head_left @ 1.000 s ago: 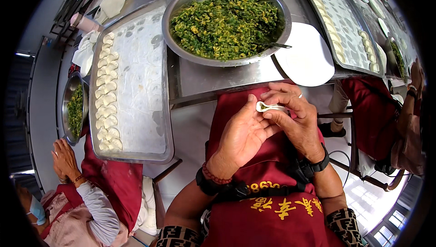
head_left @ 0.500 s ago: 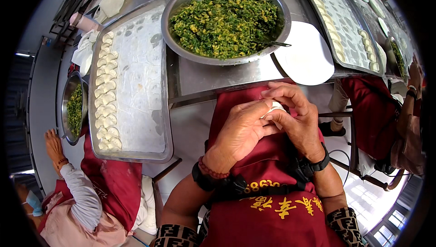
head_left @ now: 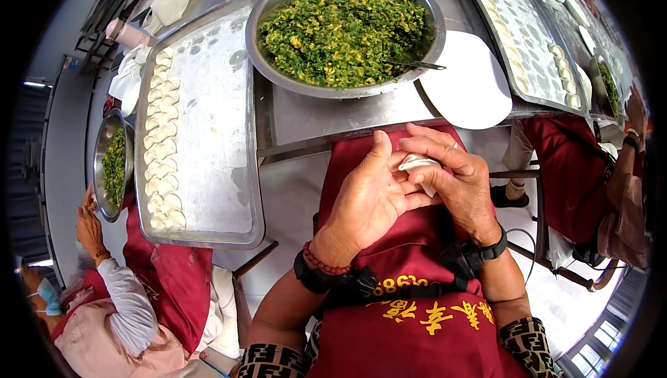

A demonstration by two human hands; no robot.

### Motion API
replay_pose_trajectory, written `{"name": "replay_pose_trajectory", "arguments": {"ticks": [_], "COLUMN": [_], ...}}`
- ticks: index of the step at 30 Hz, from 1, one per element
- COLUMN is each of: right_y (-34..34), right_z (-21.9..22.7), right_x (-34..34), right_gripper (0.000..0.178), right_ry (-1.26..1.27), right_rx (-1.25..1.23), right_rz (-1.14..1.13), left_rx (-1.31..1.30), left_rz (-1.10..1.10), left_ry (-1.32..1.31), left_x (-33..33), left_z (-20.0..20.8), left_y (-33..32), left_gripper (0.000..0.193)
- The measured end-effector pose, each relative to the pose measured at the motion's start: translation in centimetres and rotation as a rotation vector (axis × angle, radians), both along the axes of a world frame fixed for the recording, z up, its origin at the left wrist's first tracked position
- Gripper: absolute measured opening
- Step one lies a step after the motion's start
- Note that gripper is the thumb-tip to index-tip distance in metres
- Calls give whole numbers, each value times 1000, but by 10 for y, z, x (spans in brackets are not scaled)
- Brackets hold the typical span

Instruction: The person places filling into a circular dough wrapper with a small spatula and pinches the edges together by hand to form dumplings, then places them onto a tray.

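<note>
A folded white dumpling (head_left: 419, 163) is pinched in my right hand (head_left: 458, 176), between the thumb and the curled fingers. My left hand (head_left: 368, 197) is turned palm up beside it, thumb raised and fingers stretched out behind the dumpling and the right fingertips. Whether the left fingers bear any of its weight is hidden. Both hands are above my red apron, in front of the table edge. Beyond them stands a big steel bowl (head_left: 260, 65) of chopped green and yellow filling (head_left: 344, 34), with a dark spoon handle (head_left: 417, 65) sticking out.
Left of the bowl, a metal tray (head_left: 212, 190) carries a row of dumplings (head_left: 161, 142) along its left side. A white round plate (head_left: 469, 86) lies right of the bowl; another dumpling tray (head_left: 524, 30) is farther right. Co-workers sit left and right; one's hand (head_left: 89, 228) is near a smaller bowl (head_left: 127, 190).
My left thumb has lifted off the dumpling and the left palm has opened. The dumpling stays in my right hand. The left co-worker's hand has moved up to the small bowl.
</note>
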State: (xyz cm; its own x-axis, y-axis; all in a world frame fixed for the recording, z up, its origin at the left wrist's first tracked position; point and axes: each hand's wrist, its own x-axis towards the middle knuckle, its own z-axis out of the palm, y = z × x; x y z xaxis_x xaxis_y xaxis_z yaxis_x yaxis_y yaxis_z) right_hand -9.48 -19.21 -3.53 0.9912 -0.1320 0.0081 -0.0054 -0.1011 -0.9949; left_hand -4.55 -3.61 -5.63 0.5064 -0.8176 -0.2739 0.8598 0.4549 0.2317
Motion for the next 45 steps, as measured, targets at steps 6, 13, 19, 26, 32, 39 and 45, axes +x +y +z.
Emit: {"name": "replay_pose_trajectory", "arguments": {"ticks": [6, 13, 19, 26, 32, 39, 45], "right_y": [-2, -6, 0, -7, -1, -2, 0], "right_z": [6, -4, 7, -3, 5, 5, 5], "right_x": [4, 2, 1, 2, 1, 1, 1], "right_gripper": [15, 13, 13, 19, 15, 15, 14], "right_ry": [-171, -174, -113, -190, -121, -201, -168], "right_rx": [-306, -283, -160, -379, -145, -396, -158], "right_rz": [118, 151, 109, 176, 67, 125, 44], "left_rx": [54, 93, 67, 63, 39, 61, -13], "left_rz": [3, -14, 15, 9, 37, 53, 107], "left_ry": [-62, -97, -70, -82, -84, -100, -57], "left_x": [-4, -6, -6, -8, -8, -12, -13], "left_z": [6, 6, 7, 9, 14, 13, 11], "left_y": [-1, -3, -3, -5, -5, -5, -6], "left_gripper": [67, 73, 76, 76, 73, 74, 71]}}
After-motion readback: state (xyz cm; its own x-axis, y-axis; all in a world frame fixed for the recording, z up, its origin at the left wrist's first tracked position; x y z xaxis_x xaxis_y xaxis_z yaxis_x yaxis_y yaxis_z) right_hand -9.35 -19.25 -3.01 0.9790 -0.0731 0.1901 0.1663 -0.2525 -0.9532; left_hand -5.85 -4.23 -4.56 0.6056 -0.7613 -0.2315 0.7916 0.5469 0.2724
